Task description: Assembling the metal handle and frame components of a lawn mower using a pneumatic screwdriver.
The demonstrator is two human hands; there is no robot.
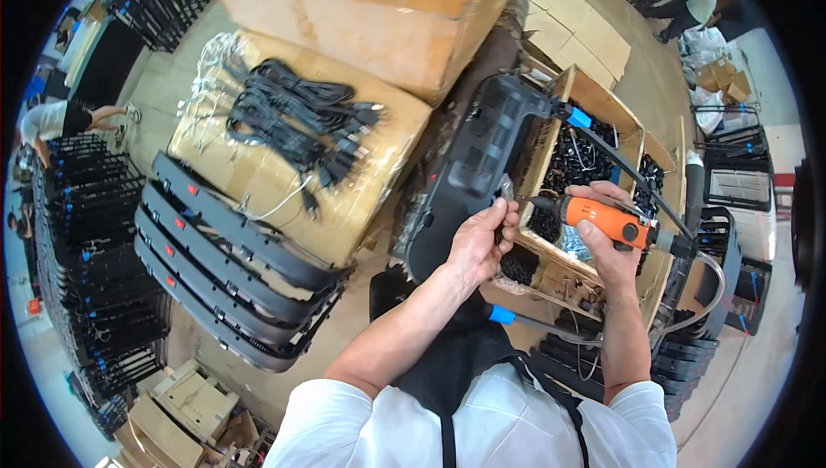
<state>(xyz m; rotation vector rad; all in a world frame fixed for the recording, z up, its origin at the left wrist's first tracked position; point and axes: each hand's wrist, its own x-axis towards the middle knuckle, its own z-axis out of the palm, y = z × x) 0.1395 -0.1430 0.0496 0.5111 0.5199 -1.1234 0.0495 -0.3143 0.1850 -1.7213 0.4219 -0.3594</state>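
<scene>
My right hand (613, 253) is wrapped round an orange power screwdriver (594, 214), whose dark nose points left toward my other hand. A clear hose (718, 292) loops near its back end. The fingers of my left hand (478, 243) are closed in a pinch at the edge of a long black plastic housing (469, 158). Something small and pale shows at those fingertips, too small to name. Behind the screwdriver, a wooden box (632, 120) has compartments holding many small dark parts (589, 150).
Left of the housing, a cardboard box (404, 137) carries bundled black cables (297, 120). Several curved black frames (249, 249) are stacked before it. A black bar with blue ends (624, 163) crosses the wooden box. Other people (64, 120) stand among stacks of black frames at the far left.
</scene>
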